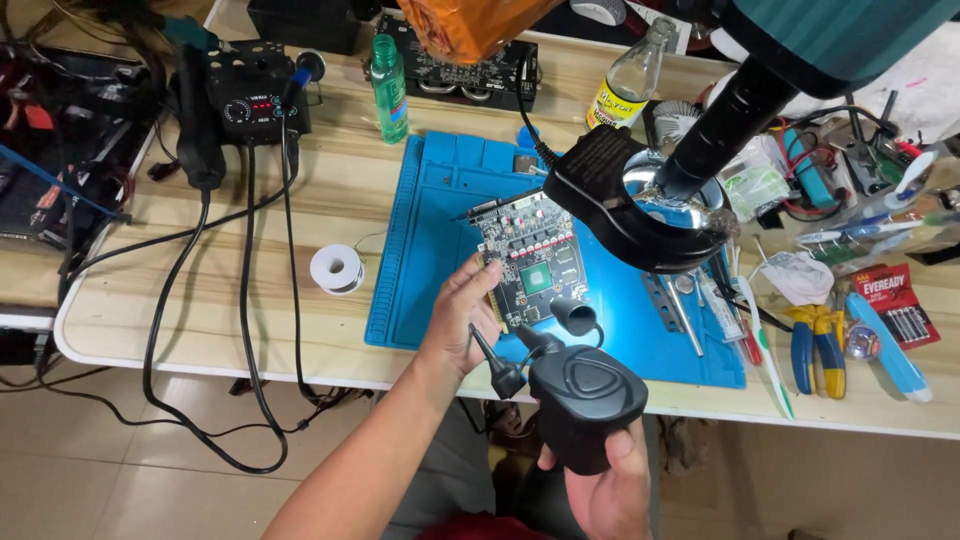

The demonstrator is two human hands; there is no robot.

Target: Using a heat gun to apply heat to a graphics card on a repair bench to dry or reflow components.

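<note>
A bare graphics circuit board point(532, 258) with a green chip in its middle lies on a blue work mat point(440, 250). My left hand point(462, 315) grips the board's near left edge. My right hand point(610, 480) holds a black electric air blower point(580, 395) just in front of the table edge. The blower's round nozzle points up toward the board's near corner. Small black nozzle tips hang from the blower on a cord.
A black ring-light magnifier point(640, 200) on a dark arm hangs over the mat's right side. A solder spool point(336, 268), soldering station point(255, 95), green bottle point(388, 85), glass bottle point(630, 80), pliers point(818, 345), tweezers, batteries and cables crowd the wooden table point(200, 310).
</note>
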